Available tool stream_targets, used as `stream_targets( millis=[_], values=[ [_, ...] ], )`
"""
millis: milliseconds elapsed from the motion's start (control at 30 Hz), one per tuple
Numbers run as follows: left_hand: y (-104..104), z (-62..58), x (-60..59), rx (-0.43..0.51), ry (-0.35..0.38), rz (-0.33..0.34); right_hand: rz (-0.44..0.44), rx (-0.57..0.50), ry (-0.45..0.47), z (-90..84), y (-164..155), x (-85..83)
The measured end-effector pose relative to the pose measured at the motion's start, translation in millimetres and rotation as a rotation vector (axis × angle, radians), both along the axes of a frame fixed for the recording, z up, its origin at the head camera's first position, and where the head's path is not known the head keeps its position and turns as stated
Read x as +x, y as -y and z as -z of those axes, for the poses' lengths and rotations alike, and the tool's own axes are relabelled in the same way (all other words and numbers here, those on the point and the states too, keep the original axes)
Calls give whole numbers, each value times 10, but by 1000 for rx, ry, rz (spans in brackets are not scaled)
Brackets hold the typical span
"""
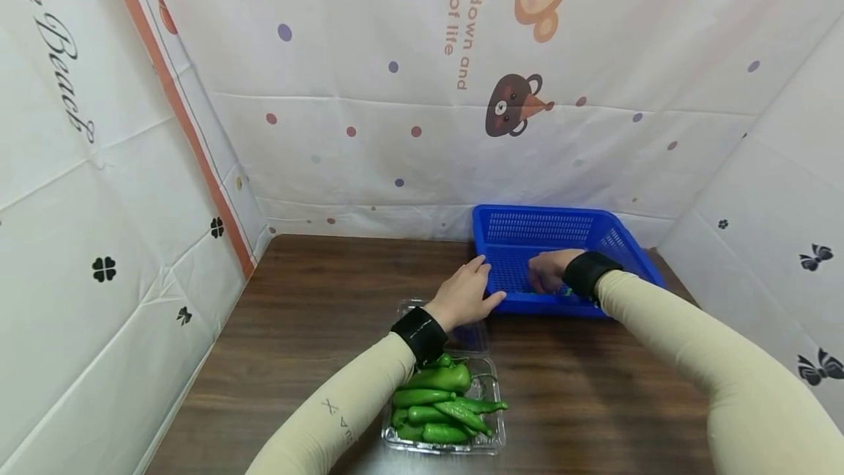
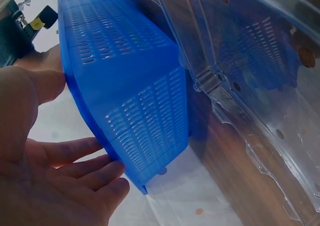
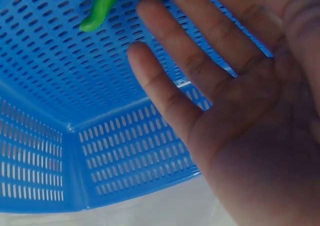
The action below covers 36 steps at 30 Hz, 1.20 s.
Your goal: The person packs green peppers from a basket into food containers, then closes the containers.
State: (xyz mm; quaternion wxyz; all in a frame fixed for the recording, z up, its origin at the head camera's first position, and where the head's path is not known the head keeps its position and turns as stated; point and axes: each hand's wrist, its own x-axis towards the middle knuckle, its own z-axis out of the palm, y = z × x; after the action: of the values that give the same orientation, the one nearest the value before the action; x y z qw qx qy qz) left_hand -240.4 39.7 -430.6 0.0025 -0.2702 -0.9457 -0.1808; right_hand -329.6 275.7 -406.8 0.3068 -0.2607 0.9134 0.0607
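My left hand (image 1: 461, 297) rests at the near left corner of a blue plastic basket (image 1: 534, 212), fingers spread along the rim. In the left wrist view its fingertips (image 2: 117, 168) touch the basket's edge. My right hand (image 1: 552, 270) reaches down inside the basket, close over its floor. The right wrist view shows its fingers extended beside a green pepper (image 3: 102, 8), part of which is cut off by the frame edge. Several green peppers (image 1: 431, 396) lie in a clear plastic clamshell box (image 1: 491, 448) below my left forearm.
The clamshell's raised clear lid (image 2: 240, 96) stands close to the basket's side. All of this sits on a dark wooden table (image 1: 316, 292). A printed white cloth (image 1: 369, 152) hangs behind the table and along both sides.
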Motion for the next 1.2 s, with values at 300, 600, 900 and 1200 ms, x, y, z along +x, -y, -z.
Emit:
stream_targets(
  millis=[300, 600, 900, 1200],
  values=[
    [54, -13, 6, 38, 41, 39, -40, -112, 51, 35, -64, -67],
    [127, -23, 1, 40, 30, 58, -24, -163, 21, -112, -76, -45],
    [207, -20, 28, 75, 24, 56, 20, -200, -6, -208, -127, 1],
    [255, 30, 25, 101, 12, 76, 11, -285, -46, -260, -144, 68]
  ],
)
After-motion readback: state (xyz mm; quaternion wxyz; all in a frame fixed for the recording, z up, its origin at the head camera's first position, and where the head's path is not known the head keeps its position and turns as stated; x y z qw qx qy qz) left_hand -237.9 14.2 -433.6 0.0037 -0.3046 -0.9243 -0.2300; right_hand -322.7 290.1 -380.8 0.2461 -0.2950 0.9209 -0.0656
